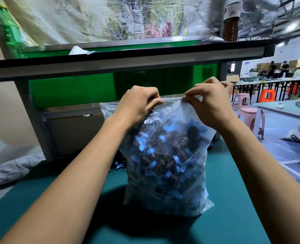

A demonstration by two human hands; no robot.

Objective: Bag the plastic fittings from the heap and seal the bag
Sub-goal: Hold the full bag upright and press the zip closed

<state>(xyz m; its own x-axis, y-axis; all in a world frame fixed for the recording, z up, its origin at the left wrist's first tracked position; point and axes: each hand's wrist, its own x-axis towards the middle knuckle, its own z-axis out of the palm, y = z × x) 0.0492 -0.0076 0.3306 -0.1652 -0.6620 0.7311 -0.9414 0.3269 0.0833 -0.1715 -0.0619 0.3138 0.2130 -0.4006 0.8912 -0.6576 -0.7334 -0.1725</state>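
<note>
A clear plastic bag [167, 196] stands upright on the teal table [234, 217], packed with black and blue plastic fittings [163, 161]. My left hand [138, 103] pinches the bag's top edge at its left side, fingers curled over the rim. My right hand [209, 101] pinches the same top edge further right, thumb and fingers pressed together on the plastic. The strip of the rim between both hands is pulled taut. A few loose fittings [119, 164] peek out on the table behind the bag's left side; the rest of any heap is hidden by the bag.
A green-backed shelf [110, 60] overhangs the table just beyond the bag, with a green bottle [10, 32] and a brown bottle [231, 20] on top. A grey cloth [10, 169] lies at the left. Pink stools [249, 118], other tables and people are off to the right.
</note>
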